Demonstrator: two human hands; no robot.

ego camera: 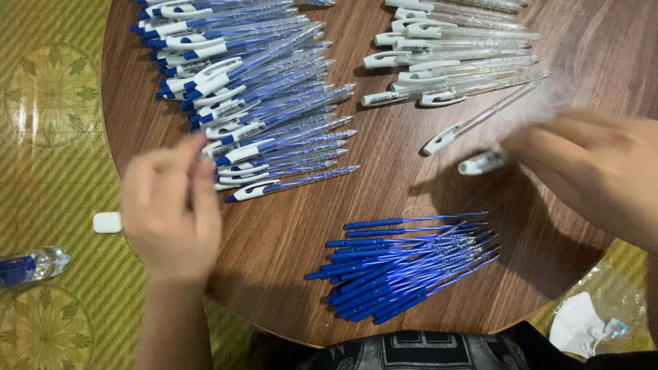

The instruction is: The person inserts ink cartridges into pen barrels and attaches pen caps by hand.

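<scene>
The right hand (596, 171) is blurred; its fingertips pinch a clear pen barrel (480, 120) near its white clip end, with a loose white cap (482, 163) just below them. The left hand (171, 209) curls loosely at the edge of the assembled blue-and-white pens (253, 96); whether it grips anything cannot be told. Between the hands lie thin blue refills (404, 264) on the round wooden table (288, 233). More empty barrels (452, 55) lie beyond the right fingers.

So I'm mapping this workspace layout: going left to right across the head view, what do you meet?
Clear plastic bottle with blue label → small white rounded case → left hand → pile of assembled blue-and-white pens → heap of blue ink refills → right hand.
</scene>
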